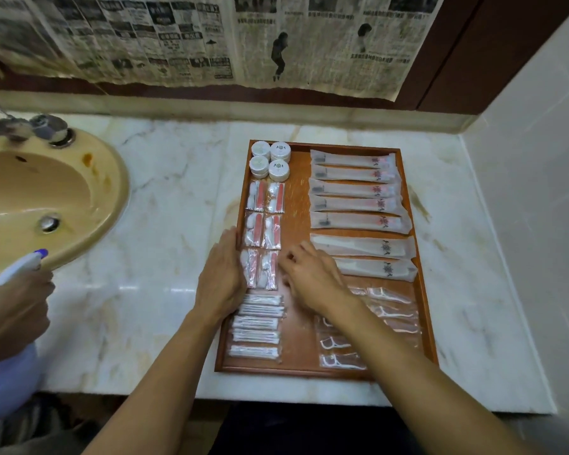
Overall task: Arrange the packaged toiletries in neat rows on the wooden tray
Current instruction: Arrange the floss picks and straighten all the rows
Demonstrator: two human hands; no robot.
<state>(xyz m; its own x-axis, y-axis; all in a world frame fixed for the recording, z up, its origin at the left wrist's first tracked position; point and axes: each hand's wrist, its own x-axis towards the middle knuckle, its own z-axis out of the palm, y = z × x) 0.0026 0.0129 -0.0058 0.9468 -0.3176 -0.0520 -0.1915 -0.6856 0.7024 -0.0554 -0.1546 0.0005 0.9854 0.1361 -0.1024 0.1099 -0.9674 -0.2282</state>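
**A:** What does the scene show?

**B:** A head-worn camera looks down on a wooden tray [296, 364] lying on a marble counter [165, 205]. Everything is placed relative to that tray. Along its left side, from far to near: four round white soaps [270, 159] in the far corner, six small red-and-white packets [264, 234] in pairs, then a column of cotton swab packs [258, 326]. Down its right side: long toothbrush sleeves [355, 192], two comb sleeves [365, 256], and floss picks [368, 326] at the near end.

**A:** And the hands?

**B:** The left hand [220, 274] lies flat, fingers straight, on the tray's left rim, pressing against the nearest pair of packets. The right hand [309, 277] hovers over the tray's middle, fingers loosely curled beside that same pair. I cannot tell whether it pinches anything.

**A:** How far along is the job?

**B:** Nearly finished, I'd judge. Every item sits on the tray in rows. The floss picks and swab packs look slightly uneven, so small straightening remains.

**A:** Anything else?

**B:** Left of the tray, a beige sink [43, 198], and another person's hand holding a spray bottle [17, 267]. Newspaper [211, 37] covers the wall beyond it.
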